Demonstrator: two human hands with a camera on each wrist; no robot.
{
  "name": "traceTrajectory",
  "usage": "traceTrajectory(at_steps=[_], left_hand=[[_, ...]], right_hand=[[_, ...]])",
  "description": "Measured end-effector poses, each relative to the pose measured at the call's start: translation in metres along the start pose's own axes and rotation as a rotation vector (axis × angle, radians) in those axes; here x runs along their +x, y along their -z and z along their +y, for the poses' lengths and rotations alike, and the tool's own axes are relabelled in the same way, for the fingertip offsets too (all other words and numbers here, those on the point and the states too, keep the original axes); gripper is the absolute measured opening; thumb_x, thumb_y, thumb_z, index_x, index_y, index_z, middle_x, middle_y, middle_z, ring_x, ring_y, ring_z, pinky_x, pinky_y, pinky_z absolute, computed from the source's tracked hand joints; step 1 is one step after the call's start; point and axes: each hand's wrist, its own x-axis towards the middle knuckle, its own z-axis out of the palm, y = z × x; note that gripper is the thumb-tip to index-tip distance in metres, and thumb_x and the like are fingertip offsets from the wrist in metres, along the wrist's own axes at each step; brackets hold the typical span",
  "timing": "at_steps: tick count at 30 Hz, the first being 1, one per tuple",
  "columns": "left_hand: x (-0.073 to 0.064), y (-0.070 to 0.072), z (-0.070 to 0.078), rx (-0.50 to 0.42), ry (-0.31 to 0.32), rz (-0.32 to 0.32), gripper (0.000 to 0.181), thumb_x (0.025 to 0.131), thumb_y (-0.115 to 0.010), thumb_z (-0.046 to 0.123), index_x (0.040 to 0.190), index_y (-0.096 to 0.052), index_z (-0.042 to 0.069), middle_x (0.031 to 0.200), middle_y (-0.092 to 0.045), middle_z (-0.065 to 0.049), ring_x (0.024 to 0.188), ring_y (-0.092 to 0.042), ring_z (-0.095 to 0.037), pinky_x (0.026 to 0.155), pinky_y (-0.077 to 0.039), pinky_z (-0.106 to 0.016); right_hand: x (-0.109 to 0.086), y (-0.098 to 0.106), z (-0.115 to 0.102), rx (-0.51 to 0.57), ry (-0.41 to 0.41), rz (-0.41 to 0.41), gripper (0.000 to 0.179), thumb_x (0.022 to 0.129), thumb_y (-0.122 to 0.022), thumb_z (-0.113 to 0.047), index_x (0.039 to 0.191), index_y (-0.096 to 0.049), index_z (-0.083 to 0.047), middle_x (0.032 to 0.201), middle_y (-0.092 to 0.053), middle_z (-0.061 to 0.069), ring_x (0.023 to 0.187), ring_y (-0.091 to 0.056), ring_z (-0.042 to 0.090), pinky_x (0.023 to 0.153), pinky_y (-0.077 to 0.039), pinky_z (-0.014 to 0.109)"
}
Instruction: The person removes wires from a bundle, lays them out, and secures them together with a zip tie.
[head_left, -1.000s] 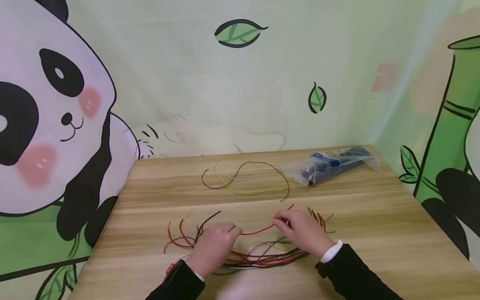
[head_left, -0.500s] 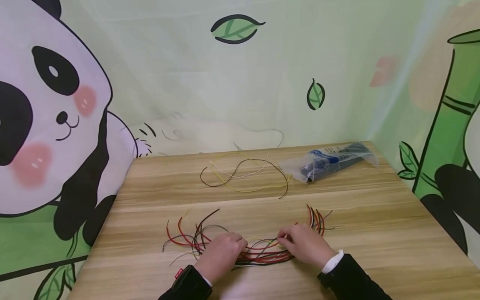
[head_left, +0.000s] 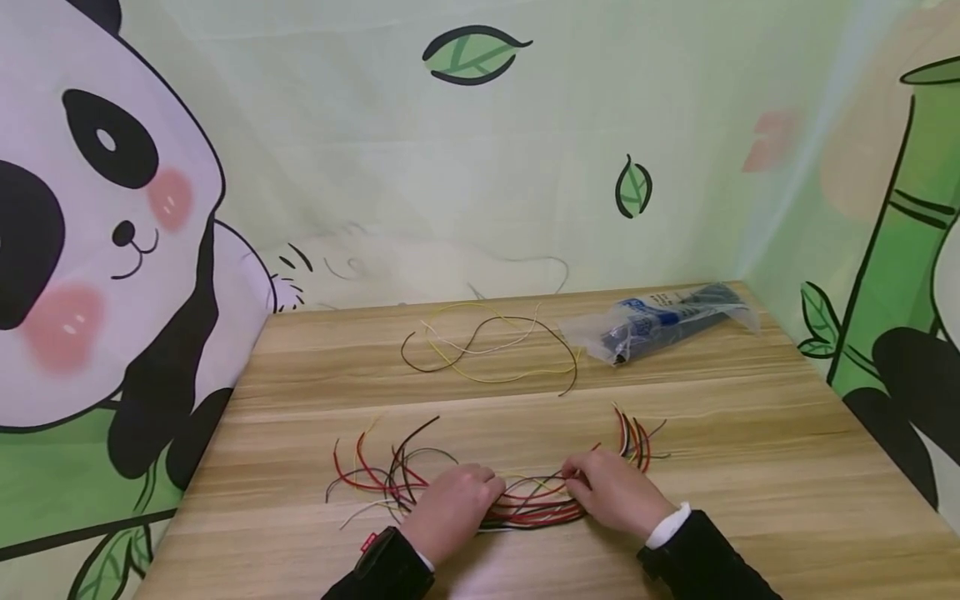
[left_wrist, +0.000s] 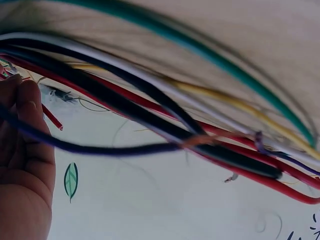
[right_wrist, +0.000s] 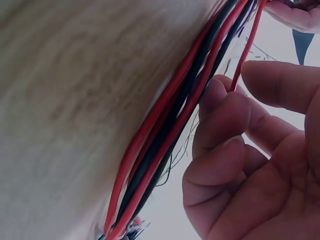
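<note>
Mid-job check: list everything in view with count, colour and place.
Table: 1, light wood, lower half
Wire bundle: many, too tangled to count, mostly red and black with some yellow and white, table front
Red wire: 1, red, bundle's far side
Loose wires: at least 3, dark, yellow and white, table back
Plastic bag: 1, clear with blue print, back right
Backdrop: 1, pale green with panda, leaves and bamboo, behind the table
Sleeves: 2, black, lower edge
Red tag: 1, red, left sleeve
Left hand: 1, bare, holding the red wire
Right hand: 1, bare, pinching it
</note>
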Motion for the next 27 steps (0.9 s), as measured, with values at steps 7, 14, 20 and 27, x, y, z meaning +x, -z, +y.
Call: traceTrajectory(at_steps=[7,14,20,27], left_hand=[[0.001,0.001,0.002,-0.025,-0.011,-0.052,0.020,0.081,-0.070,0.002,0.097,-0.072,0.014,0.091,-0.069,0.004,0.081,-0.063,-0.008,0.075,-0.051,-0.022],[0.001,0.000,0.002,-0.061,-0.030,-0.051,0.022,0.081,-0.068,0.000,0.097,-0.072,0.014,0.093,-0.070,0.004,0.083,-0.065,-0.008,0.077,-0.051,-0.023],[-0.005,0.011,-0.006,-0.204,-0.026,0.124,0.008,0.087,-0.068,0.009,0.094,-0.071,0.013,0.088,-0.067,0.005,0.079,-0.064,-0.007,0.070,-0.052,-0.022],[-0.006,0.058,-0.045,-0.232,0.072,0.273,0.006,0.084,-0.071,0.008,0.090,-0.072,0.010,0.081,-0.068,0.003,0.067,-0.061,-0.006,0.059,-0.050,-0.022]], right_hand=[[-0.002,0.001,0.002,0.012,-0.013,-0.012,0.004,0.086,-0.069,-0.016,0.087,-0.068,-0.012,0.075,-0.059,-0.011,0.065,-0.049,0.005,0.060,-0.043,0.029],[-0.002,0.004,0.006,0.038,-0.066,0.010,0.005,0.088,-0.067,-0.013,0.090,-0.071,-0.014,0.079,-0.062,-0.010,0.066,-0.050,0.005,0.062,-0.043,0.029],[0.001,0.030,0.021,0.111,-0.196,0.232,0.015,0.094,-0.060,-0.018,0.102,-0.070,-0.011,0.081,-0.065,-0.004,0.065,-0.053,0.009,0.059,-0.044,0.030],[0.017,0.084,0.032,0.011,-0.153,0.341,0.014,0.093,-0.062,-0.020,0.096,-0.068,-0.007,0.070,-0.058,-0.002,0.056,-0.047,0.012,0.052,-0.038,0.029]])
